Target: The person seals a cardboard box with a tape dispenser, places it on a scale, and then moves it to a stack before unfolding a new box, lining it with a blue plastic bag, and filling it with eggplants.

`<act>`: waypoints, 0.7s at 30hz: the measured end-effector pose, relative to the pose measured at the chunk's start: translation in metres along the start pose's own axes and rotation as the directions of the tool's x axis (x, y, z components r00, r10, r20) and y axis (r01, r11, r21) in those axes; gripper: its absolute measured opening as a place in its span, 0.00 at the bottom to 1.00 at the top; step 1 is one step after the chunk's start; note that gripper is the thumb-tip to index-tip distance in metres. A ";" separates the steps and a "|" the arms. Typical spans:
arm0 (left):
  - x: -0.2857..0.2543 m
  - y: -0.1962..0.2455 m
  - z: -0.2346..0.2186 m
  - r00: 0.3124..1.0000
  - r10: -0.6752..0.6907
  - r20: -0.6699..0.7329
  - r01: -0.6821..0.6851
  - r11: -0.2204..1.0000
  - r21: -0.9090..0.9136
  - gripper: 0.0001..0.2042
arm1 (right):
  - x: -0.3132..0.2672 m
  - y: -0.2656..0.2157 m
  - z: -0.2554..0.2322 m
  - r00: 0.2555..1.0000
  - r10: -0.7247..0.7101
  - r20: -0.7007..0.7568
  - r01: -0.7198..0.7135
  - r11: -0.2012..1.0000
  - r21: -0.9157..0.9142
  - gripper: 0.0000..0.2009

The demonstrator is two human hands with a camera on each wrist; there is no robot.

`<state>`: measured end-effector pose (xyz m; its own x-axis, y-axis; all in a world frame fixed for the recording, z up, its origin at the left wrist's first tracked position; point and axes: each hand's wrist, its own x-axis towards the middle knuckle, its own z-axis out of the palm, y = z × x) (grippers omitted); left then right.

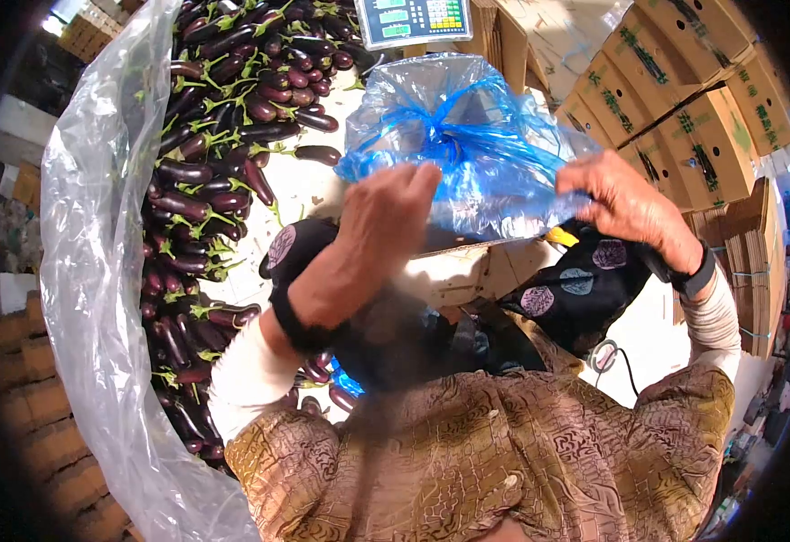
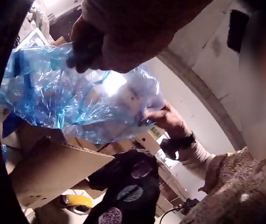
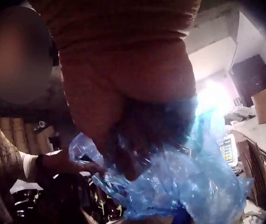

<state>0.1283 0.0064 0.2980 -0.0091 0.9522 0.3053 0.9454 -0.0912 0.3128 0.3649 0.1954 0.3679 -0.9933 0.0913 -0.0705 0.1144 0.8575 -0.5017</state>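
Observation:
A blue translucent plastic bag (image 1: pixel 494 194) lies bunched over a cardboard box, its film gathered to a crinkled knot-like point in the middle. My left hand (image 1: pixel 384 221) pinches the bag's near left edge with curled fingers. At the opposite side, my right hand (image 1: pixel 625 200) grips the film between thumb and fingers. The left wrist view shows the bag stretched between my left hand (image 2: pixel 119 37) and my right hand (image 2: pixel 169 122). Below it, a brown cardboard flap (image 2: pixel 58 172) sticks out. What the bag contains is hidden by its folds and glare.
Many dark purple eggplants (image 1: pixel 178 206) are heaped along the left, bordered by a clear plastic sheet (image 1: pixel 97 235). A digital scale (image 1: pixel 413 20) stands beyond the bag. Printed cartons (image 1: pixel 675 117) are stacked at the right. A yellow tape roll (image 2: pixel 77 204) sits below the flap.

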 end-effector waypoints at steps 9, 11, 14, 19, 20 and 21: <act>-0.114 0.051 0.087 0.885 0.001 0.465 -0.058 0.992 0.109 0.23 | -0.052 0.051 0.140 0.834 0.377 0.402 -0.273 0.916 -0.294 0.13; -0.120 0.053 0.093 0.926 -0.015 0.376 -0.042 0.989 0.144 0.11 | -0.055 0.060 0.171 0.860 0.358 0.363 -0.280 0.927 -0.251 0.17; -0.111 0.053 0.082 0.946 -0.066 0.318 0.063 0.998 0.020 0.13 | -0.050 0.071 0.184 0.831 0.489 0.265 -0.425 0.866 -0.263 0.19; -0.094 0.051 0.020 0.872 0.011 0.490 0.254 0.845 -0.470 0.20 | -0.050 0.064 0.210 0.759 0.470 0.451 -0.079 0.754 -0.652 0.19; -0.091 0.050 0.008 0.873 0.034 0.486 0.254 0.819 -0.514 0.19 | -0.061 0.063 0.223 0.804 0.395 0.444 -0.011 0.757 -0.654 0.16; -0.088 0.046 -0.009 0.873 0.033 0.487 0.258 0.816 -0.517 0.19 | -0.073 0.056 0.226 0.822 0.352 0.447 -0.022 0.805 -0.593 0.14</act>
<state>0.1694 -0.0842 0.2938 0.1816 0.9700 -0.1613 0.6009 0.0204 0.7990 0.4476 0.1222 0.1507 -0.7702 0.1503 -0.6198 0.1052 0.9885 0.1090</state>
